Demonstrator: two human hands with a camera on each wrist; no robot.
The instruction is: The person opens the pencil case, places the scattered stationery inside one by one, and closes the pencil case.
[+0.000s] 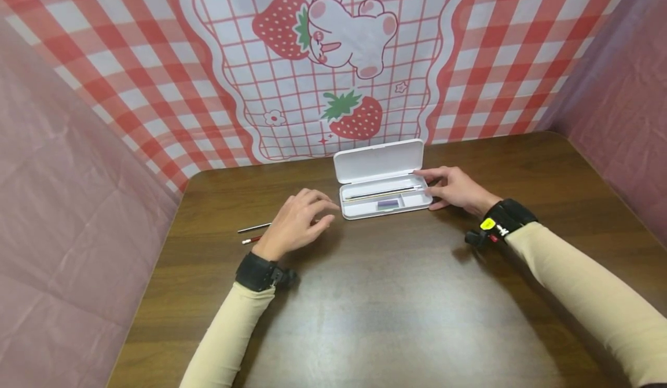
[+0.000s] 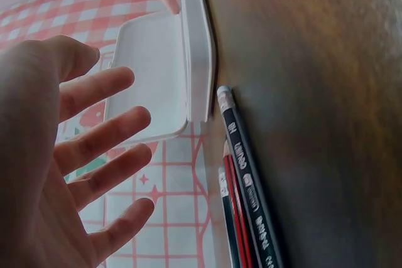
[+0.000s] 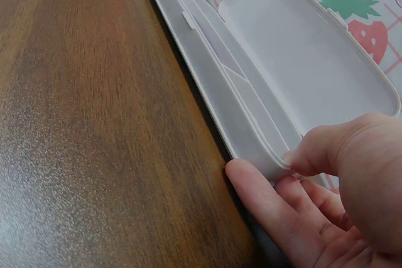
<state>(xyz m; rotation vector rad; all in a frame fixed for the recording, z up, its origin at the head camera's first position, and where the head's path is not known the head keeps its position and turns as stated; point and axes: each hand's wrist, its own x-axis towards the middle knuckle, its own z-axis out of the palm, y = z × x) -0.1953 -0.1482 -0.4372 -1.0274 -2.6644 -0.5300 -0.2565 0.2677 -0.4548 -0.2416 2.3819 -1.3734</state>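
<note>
A white pencil case [image 1: 385,213] lies with its lid [image 1: 379,162] raised towards the back. Inside it are thin pencils [image 1: 383,193] and a small purple-and-white eraser [image 1: 388,205] in a front compartment. My right hand [image 1: 455,190] grips the case's right end; in the right wrist view the thumb [image 3: 320,149] presses on the rim and the fingers sit against the outer wall. Near the case's left end, my left hand [image 1: 299,221] hovers with loosely spread fingers and holds nothing. Below it lie a black pencil [image 2: 248,183], a red pencil [image 2: 237,202] and another dark pencil [image 2: 228,224].
The brown wooden table [image 1: 359,307] has rounded back corners. A red-and-white checked cloth [image 1: 500,58] with strawberry drawings hangs right behind the case. Pink cloth [image 1: 68,220] hangs along both sides.
</note>
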